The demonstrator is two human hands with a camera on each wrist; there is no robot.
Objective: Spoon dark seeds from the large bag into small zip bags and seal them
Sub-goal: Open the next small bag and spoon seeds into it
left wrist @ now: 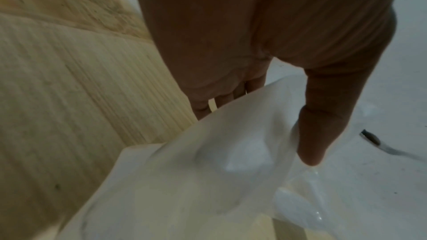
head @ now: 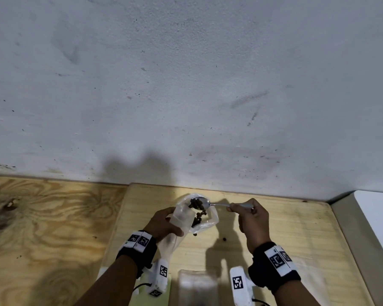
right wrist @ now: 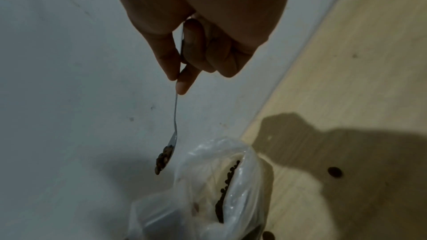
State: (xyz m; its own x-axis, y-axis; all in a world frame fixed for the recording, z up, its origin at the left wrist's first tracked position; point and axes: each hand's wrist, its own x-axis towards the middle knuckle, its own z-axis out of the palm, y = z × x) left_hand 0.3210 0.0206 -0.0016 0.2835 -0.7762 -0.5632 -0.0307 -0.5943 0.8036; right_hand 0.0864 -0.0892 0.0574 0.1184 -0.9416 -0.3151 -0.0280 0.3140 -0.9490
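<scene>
Over pale plywood (head: 285,228) by a scuffed white wall (head: 186,85), left grip (head: 161,223) clutching plastic bag (head: 182,215), right grip (head: 252,219) pinching loaded spoon (head: 217,204).

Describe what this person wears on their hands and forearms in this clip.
Both hands are bare, without gloves or sleeves. The left hand and the right hand each have a black wrist strap bearing white tiles printed with black square markers. A white camera block with similar markers hangs under each wrist, with thin black cables trailing from it.

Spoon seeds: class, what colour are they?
Dark brown seeds, heaped on the silver spoon; clearest in the right wrist view.
</scene>
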